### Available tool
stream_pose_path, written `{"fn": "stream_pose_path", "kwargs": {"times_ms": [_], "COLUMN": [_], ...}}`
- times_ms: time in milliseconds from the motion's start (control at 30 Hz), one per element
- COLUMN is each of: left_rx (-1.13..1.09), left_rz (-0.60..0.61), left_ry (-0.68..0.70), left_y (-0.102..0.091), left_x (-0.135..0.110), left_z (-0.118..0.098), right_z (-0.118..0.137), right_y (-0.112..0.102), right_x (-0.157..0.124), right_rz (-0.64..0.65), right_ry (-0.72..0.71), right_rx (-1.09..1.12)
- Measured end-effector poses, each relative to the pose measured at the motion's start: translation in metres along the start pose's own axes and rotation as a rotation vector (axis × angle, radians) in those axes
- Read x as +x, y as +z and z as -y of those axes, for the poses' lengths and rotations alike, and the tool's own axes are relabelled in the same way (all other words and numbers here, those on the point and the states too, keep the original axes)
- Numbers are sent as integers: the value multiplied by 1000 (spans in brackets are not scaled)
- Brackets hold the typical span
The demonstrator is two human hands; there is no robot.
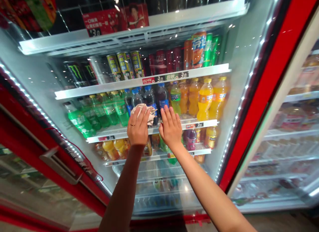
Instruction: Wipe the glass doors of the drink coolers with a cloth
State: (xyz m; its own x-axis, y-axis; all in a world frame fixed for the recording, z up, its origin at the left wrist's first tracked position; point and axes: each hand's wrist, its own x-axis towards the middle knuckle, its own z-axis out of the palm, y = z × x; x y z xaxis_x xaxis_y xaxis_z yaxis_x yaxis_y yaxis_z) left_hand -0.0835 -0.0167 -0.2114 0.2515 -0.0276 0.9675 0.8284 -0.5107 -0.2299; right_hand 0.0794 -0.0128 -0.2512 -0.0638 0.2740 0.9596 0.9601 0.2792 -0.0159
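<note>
Stretched out in front of the cooler, my left hand [138, 127] presses a crumpled pale cloth or tissue [150, 116] under its fingers, apparently against the glass door. A ring is on one finger. Just to the right, my right hand [170, 125] lies flat with its fingers extended, holding nothing. Behind the hands stand dark cola bottles with blue caps [162, 92], partly covered by the fingers. Green soda bottles [109, 107] are left of them. A yellow-green bottle [175, 97] and orange soda bottles [205, 99] are to the right.
Above, a white shelf [139, 82] carries several drink cans [124, 64]. Lower racks hold juice bottles [109, 149]. The red door frame [269, 79] runs down the right, with another stocked cooler [281, 142] beyond. A metal handle [61, 165] sits at left.
</note>
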Motion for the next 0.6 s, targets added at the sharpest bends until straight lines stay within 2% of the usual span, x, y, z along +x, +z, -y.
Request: {"fn": "stream_pose_path", "kwargs": {"times_ms": [100, 167, 267, 333, 433, 500, 600], "left_rx": [17, 34, 50, 63, 80, 84, 87], "left_rz": [-6, 7, 57, 81, 87, 84, 72], "left_ry": [-6, 60, 203, 232, 134, 38, 27], "left_y": [2, 0, -11, -19, -26, -25, -21], "left_x": [7, 6, 0, -1, 7, 16, 20], "left_z": [-2, 1, 18, 32, 47, 49, 45], "right_z": [1, 0, 0, 4, 19, 35, 54], "right_y": [-1, -1, -1, -1, 2, 6, 13], "right_x": [1, 1, -1, -2, -2, -1, 1], "right_rz": [-20, -46, -81, -94, -104, -100, -104], "right_ry": [8, 5, 12, 29, 13, 2, 15], "right_rx": [-12, -16, -29, -36, -7, 40, 78]}}
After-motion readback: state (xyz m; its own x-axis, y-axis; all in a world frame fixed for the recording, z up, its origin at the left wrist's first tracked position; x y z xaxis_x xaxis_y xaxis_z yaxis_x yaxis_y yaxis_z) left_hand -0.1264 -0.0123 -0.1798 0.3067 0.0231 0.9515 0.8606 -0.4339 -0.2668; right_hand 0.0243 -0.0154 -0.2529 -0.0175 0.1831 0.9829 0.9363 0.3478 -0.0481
